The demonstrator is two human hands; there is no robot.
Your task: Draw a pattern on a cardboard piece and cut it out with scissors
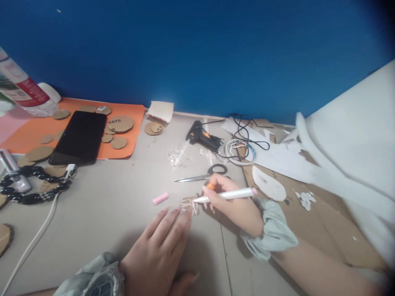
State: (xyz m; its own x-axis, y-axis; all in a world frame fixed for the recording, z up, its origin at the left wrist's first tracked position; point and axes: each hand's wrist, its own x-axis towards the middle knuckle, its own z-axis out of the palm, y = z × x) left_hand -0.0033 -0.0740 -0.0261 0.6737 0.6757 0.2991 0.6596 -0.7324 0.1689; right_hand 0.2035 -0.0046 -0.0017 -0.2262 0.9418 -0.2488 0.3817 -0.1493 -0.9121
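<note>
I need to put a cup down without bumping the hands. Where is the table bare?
The table is bare between the phone, the pink cap and the white cable, left of the left hand. Behind the right hand and its pen it is crowded: scissors, glue gun, cords, and paper scraps further right.

The pen (228, 195) is smooth white plastic with a pink end, over a small piece of brown cardboard (189, 204) (rough, matt). The scissors (191, 178) have shiny metal blades. Towards the left edge of the table (117, 197), a glossy black phone (80, 137) lies on matt orange paper (135, 119).
</note>
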